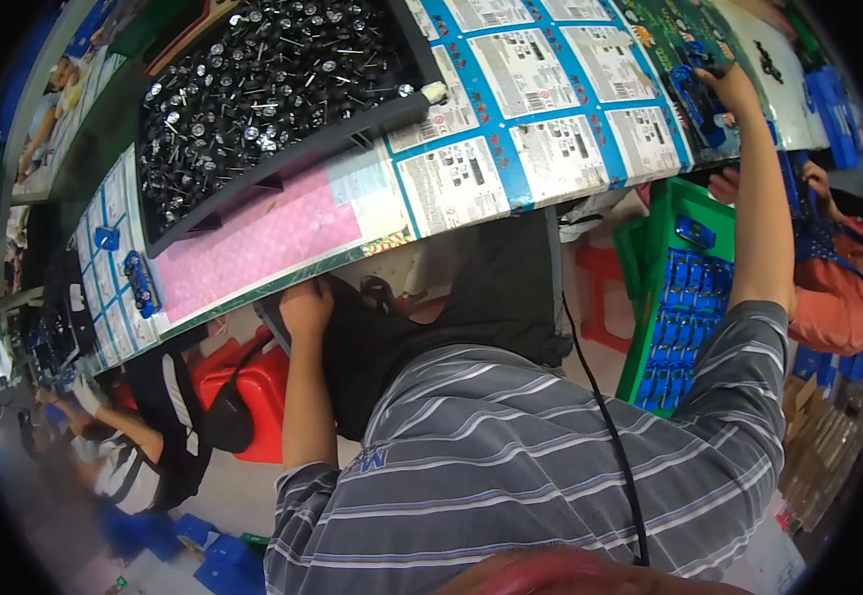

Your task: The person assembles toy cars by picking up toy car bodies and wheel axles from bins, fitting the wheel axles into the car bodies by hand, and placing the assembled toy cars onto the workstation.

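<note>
My right hand (731, 87) reaches out to the far right of the table, its fingers closed at the edge of a blue toy car (687, 91). More blue parts lie close around that car, too small to make out. Below the table's near edge, my left hand (307, 309) rests by my dark-trousered leg, its fingers mostly hidden. A black tray (283, 164) full of small dark pieces with shiny round heads and thin pins stands on the table in front of me. To its right, printed blue-and-white card sheets (551, 149) cover the tabletop.
A green crate (655, 268) with rows of blue toy cars stands at my right. Another blue car (140, 284) sits at the table's left end. Red stools (253, 397) are beneath. A co-worker in orange (833, 312) works at right, another person (134, 446) at left. A black cable hangs down.
</note>
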Tool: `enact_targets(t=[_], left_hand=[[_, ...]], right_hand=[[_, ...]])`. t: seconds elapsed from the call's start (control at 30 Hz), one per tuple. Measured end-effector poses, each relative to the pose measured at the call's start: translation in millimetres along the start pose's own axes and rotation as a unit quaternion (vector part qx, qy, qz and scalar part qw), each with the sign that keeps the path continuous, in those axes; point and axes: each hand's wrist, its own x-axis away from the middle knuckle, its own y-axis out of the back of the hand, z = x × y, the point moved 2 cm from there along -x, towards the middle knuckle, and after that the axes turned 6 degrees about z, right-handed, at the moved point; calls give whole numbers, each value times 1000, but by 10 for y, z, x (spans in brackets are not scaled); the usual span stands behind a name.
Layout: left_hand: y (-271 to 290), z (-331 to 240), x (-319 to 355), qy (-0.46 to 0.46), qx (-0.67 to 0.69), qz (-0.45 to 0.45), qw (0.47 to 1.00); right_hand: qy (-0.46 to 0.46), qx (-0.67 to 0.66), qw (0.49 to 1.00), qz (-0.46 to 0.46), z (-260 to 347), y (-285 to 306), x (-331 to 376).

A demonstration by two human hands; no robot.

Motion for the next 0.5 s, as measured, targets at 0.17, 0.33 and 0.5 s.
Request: enact_targets(t=[0.17, 0.33, 0.5], left_hand=[[139, 44, 139, 23, 106, 2, 994], [441, -539, 357, -88, 384, -61, 917], [1310, -1366, 467, -194, 488, 28, 851]], right_hand=[[-20, 26, 999, 33, 324, 139, 168], [34, -2, 999, -35, 891, 761, 780], [206, -170, 963, -34, 1961, 703, 1820]])
